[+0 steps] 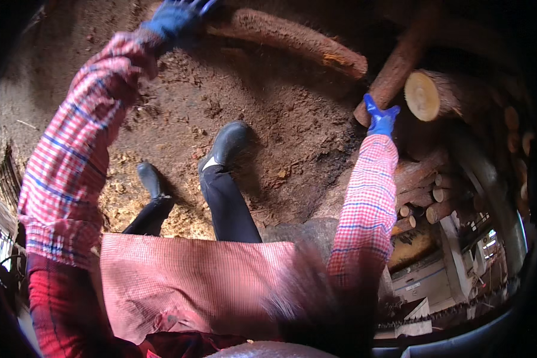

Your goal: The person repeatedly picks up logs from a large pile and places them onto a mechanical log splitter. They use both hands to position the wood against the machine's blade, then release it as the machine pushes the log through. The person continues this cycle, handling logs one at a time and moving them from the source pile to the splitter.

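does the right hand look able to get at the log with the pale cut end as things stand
Probably yes. The right hand, in a blue glove, already rests on a slanted bark log right beside the log with the pale cut end. Nothing sits between them, so a short move sideways should reach it.

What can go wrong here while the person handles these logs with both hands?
1. The right hand grips the end of a log leaning on the stacked logs; if the stack shifts, fingers may get pinched.
2. The left hand holds a long log above the boots; dropped, it may strike a foot.
3. Loose sawdust on the ground may make footing slippery.
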Motion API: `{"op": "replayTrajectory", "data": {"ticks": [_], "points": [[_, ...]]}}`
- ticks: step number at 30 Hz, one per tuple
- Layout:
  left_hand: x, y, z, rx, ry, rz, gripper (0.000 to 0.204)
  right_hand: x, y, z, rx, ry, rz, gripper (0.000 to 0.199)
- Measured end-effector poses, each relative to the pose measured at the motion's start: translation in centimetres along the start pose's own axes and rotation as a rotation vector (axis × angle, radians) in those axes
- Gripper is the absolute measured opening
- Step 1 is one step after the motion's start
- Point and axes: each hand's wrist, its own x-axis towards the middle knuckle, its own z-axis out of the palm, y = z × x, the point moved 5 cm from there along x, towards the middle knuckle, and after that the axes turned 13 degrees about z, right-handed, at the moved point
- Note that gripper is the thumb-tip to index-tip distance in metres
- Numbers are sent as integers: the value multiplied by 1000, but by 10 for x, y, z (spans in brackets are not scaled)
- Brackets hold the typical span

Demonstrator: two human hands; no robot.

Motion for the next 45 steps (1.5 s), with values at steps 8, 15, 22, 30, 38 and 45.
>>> {"op": "replayTrajectory", "data": {"ticks": [8, 15, 22, 30, 38, 45], "points": [[11, 28, 10, -391, -231, -54, 86, -6, 34, 26, 322, -319, 76, 92], [-147, 137, -105, -1423, -404, -639, 92, -326, 20, -47, 909, -884, 442, 51], [-212, 171, -298, -2147, -583, -1278, 59, -565, 11, -154, 1000, -1535, 806, 52], [-356, 156, -397, -2119, -379, -1539, 58, -678, 25, -223, 854, -1394, 682, 43], [-430, 154, -414, -2160, -235, -1532, 54, -731, -12, -302, 897, -1253, 439, 50], [-403, 170, -474, -2211, -229, -1392, 54, -693, -79, -449, 1009, -944, 0, 56]]}}
